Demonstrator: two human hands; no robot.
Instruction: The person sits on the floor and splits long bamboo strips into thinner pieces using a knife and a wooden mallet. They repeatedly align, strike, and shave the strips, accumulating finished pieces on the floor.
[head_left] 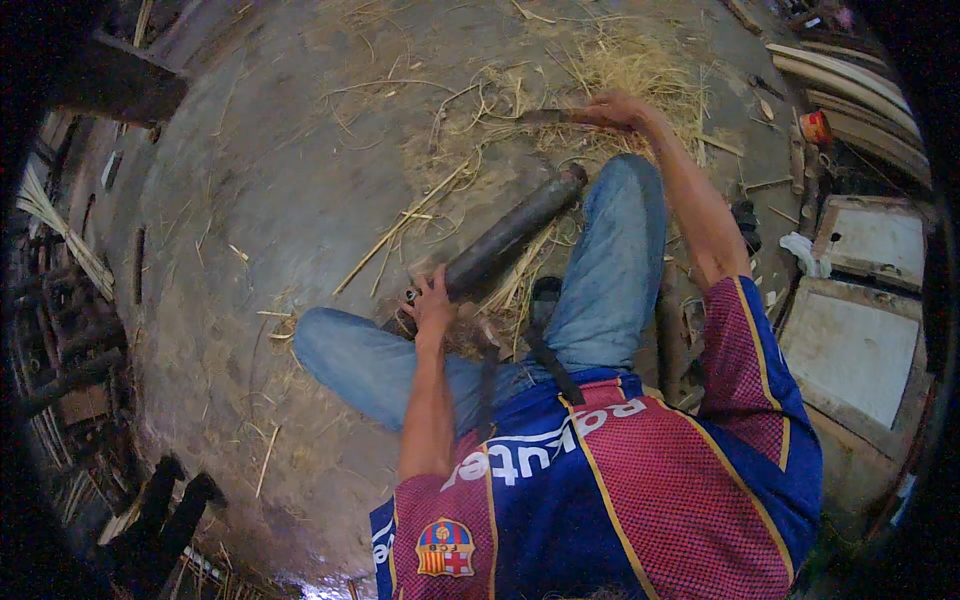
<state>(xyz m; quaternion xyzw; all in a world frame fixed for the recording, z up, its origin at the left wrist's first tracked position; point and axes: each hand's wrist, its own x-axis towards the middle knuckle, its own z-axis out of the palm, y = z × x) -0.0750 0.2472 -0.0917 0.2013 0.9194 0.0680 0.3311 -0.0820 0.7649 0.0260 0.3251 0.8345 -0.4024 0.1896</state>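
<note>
I sit on a dirt floor with my legs in blue jeans spread out. My left hand [432,303] grips the near end of a thick dark bamboo pole [512,233] that lies slanted between my knees, its far end pointing up and right. My right hand [612,110] is stretched out beyond my right knee and is closed around the handle of a dark blade tool [548,117], held over a heap of pale shavings and straw [620,70].
Thin bamboo strips [400,228] lie scattered on the floor left of the pole. Stacked wooden slats [850,85] and flat framed boards [860,340] stand to the right. Bundled sticks [60,235] and dark logs line the left edge.
</note>
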